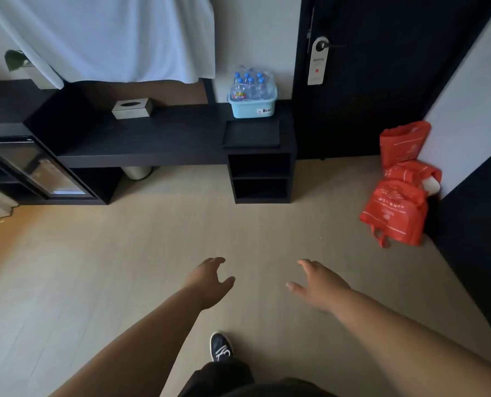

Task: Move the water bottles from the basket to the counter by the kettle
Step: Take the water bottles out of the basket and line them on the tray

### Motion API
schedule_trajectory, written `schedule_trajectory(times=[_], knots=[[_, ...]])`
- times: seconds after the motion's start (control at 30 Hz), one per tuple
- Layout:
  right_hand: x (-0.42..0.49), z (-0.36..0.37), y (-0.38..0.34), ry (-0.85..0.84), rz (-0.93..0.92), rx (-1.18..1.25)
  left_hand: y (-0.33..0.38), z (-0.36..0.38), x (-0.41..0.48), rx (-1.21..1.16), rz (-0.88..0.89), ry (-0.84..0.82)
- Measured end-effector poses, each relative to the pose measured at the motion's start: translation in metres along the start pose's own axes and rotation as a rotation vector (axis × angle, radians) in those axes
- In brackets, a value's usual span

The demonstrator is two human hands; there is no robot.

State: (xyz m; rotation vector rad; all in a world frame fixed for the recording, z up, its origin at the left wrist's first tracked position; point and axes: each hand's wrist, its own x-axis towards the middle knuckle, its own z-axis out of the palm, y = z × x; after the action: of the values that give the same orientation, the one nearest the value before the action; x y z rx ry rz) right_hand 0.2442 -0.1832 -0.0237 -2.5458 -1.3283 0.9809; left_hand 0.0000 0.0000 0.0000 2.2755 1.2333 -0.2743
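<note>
The water bottles, blue-capped and bundled in clear wrap, are standing in the pale blue basket. The basket is sitting at the right end of the black counter, against the wall, at twelve o'clock from the hands. A black tray is lying just at its six o'clock, reaching the counter's front edge. Bare counter is stretching toward nine o'clock, up to a tissue box. The left hand and right hand are hovering over open floor, well apart from the basket, fingers loosely spread, holding nothing. Red bags are slumping at two o'clock. A white cloth is hiding the wall above, and the counter's left end is sinking into shadow.
</note>
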Motion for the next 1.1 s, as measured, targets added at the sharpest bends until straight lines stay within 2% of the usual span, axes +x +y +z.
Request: schedule_trajectory(times=[0.3, 0.67, 1.1], knots=[[0.05, -0.019, -0.015, -0.054, 0.032, -0.035, -0.014, -0.02, 0.056, 0.026, 0.002, -0.08], [0.165, -0.073, -0.074, -0.018, 0.102, -0.06, -0.052, -0.089, 0.177, 0.217, 0.139, -0.169], [0.237, -0.078, -0.114, -0.086, 0.142, -0.103, -0.082, -0.136, 0.283, 0.152, 0.14, -0.206]])
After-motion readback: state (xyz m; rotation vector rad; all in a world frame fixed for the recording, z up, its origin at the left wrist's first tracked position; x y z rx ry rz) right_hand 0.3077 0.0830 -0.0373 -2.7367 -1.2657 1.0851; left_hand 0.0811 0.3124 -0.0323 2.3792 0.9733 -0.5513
